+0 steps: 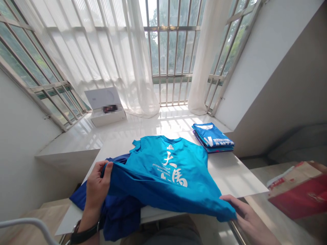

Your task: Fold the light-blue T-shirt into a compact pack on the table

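Observation:
A turquoise T-shirt (150, 153) with white lettering lies partly on the white table (224, 170), its collar towards the window. My left hand (98, 185) pinches the shirt's near left edge and holds it raised. On the right, my right hand (242, 214) grips the opposite corner of the hem, just past the table's front edge. The hem stretches between both hands, and a fold covers the lower part of the print. Dark blue clothing (122, 214) lies under the shirt at the left and hangs over the front edge.
A stack of folded shirts (213, 137) sits at the table's back right. An open white box (108, 117) stands on the window ledge (143, 126) at the left. To the right is a red and tan paper bag (301, 194). White curtains (102, 51) hang before barred windows.

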`<state>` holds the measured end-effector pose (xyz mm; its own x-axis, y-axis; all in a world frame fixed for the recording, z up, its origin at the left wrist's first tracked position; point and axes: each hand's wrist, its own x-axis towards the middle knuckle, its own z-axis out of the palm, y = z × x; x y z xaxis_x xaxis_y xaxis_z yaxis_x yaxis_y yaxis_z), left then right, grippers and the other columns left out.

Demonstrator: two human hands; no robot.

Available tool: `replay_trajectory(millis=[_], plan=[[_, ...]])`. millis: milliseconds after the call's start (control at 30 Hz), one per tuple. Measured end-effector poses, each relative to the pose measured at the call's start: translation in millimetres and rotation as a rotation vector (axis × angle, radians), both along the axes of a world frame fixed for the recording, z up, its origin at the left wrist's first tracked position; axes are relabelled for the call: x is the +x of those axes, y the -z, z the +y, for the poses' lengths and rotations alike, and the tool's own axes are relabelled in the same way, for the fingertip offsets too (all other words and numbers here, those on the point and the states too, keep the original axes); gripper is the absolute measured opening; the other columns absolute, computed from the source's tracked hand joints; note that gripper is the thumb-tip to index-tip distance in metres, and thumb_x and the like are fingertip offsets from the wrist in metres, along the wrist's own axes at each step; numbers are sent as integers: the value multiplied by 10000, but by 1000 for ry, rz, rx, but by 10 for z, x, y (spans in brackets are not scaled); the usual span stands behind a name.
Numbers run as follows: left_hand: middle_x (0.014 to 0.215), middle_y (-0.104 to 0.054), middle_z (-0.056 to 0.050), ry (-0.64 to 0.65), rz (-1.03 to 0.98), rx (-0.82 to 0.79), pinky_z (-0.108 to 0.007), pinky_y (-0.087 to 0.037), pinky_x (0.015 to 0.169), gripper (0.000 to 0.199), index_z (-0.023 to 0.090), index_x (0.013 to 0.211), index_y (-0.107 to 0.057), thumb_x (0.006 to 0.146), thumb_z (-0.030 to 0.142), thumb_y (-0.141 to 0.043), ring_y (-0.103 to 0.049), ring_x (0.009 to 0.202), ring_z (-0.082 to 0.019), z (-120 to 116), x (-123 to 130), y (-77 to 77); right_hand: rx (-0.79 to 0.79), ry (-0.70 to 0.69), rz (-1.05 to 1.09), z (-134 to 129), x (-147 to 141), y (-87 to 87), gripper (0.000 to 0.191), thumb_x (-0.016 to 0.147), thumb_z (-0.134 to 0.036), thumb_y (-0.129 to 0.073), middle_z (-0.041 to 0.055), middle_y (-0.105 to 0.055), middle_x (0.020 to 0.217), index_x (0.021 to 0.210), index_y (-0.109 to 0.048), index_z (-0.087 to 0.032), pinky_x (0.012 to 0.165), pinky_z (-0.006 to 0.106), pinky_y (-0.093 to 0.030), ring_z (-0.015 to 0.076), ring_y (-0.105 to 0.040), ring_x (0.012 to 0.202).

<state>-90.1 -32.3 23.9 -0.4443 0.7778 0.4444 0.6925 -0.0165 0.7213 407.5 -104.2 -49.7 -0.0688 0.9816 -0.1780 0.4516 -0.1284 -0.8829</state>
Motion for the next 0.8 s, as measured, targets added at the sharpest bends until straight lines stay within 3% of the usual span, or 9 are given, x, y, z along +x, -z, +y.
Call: replay_trajectory(millis=[133,333,433,500,567,600,700,733,800], plan=[[742,-671,30,64,1,-21,-241,-519,676,376,237,885,-635,868,607,-570,-643,695,-178,-28,-19,39,36,16,155,145,-39,-146,476,778,-648,-671,94,-750,928,952,-763,-216,683,325,-570,270,-687,792],[770,-684,10,-6,61,-100,-280,-524,719,385,245,886,-634,882,616,-533,-663,754,-209,3,-129,117,223,306,356,341,-222,-209,516,724,-715,-712,56,-723,793,853,-737,-216,618,265,-543,223,-656,702],[846,-686,-46,-112,265,-141,-374,-522,782,365,229,895,-626,899,572,-502,-664,839,-275,84,-137,179,238,241,369,475,-419,-167,519,778,-712,-662,57,-719,784,898,-729,-211,621,279,-543,216,-650,681],[954,-683,-98,-101,418,-91,-454,-503,861,342,209,925,-620,912,524,-487,-649,948,-326,139,-20,195,274,155,299,567,-623,-162,510,834,-693,-608,61,-724,811,928,-730,-207,665,286,-546,219,-656,722],[1061,-673,-124,67,462,-15,-479,-482,926,315,201,993,-614,935,484,-488,-628,1046,-332,177,216,174,293,6,204,642,-867,-206,465,901,-629,-553,65,-736,878,955,-738,-206,731,283,-540,217,-665,793],[1092,-672,-118,209,439,-4,-460,-484,943,299,207,1035,-609,949,470,-496,-625,1070,-312,191,363,152,277,-100,162,672,-986,-246,424,933,-574,-531,63,-743,915,971,-743,-210,765,280,-532,213,-667,829],[1153,-676,-70,717,395,-205,-379,-498,954,237,259,1102,-621,978,432,-518,-622,1107,-249,263,765,95,169,-406,52,725,-1229,-376,287,965,-406,-523,27,-753,948,968,-753,-235,805,257,-493,188,-661,864],[1143,-683,-58,815,407,-293,-371,-500,950,219,266,1081,-636,975,424,-529,-623,1101,-245,315,849,93,130,-467,12,733,-1249,-400,262,962,-373,-530,12,-753,923,943,-755,-241,788,249,-480,178,-655,845],[1115,-691,-53,866,453,-438,-376,-504,933,225,259,1062,-654,970,420,-526,-629,1076,-252,480,932,130,64,-509,-65,734,-1191,-396,250,961,-339,-527,-9,-746,880,904,-752,-244,753,243,-458,165,-643,807]])
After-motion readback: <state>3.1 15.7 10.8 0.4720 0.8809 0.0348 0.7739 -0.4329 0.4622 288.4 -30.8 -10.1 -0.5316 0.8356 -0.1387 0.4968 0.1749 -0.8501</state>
